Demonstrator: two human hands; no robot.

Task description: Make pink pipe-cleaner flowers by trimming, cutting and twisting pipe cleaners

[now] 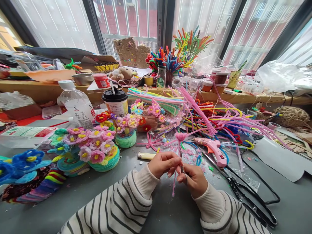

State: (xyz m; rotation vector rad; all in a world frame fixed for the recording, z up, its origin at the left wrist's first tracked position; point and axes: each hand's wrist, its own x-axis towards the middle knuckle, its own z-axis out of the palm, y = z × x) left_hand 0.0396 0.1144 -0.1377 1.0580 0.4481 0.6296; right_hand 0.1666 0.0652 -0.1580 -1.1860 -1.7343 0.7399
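My left hand (167, 164) pinches a pink pipe cleaner (173, 187). Its fuzzy end hangs below the fingertips, and a bunched pink head (180, 136) stands above them. My right hand (196, 178) meets it fingertip to fingertip. The right fingers are closed around a slim dark metal tool (182, 169), which looks like small scissors; the hand hides most of it. Pink clippings (188, 156) are scattered on the grey table just behind my hands. A cream lighter (146, 156) lies close to my left hand.
To the left stand pipe-cleaner flower pots (104, 159), a plastic bottle (76, 105) and a lidded cup (115, 102). On the right lie a pink glue gun (212, 149), large black-handled scissors (251, 201) and a black cord (269, 191). Pipe-cleaner bundles (198, 112) spread behind.
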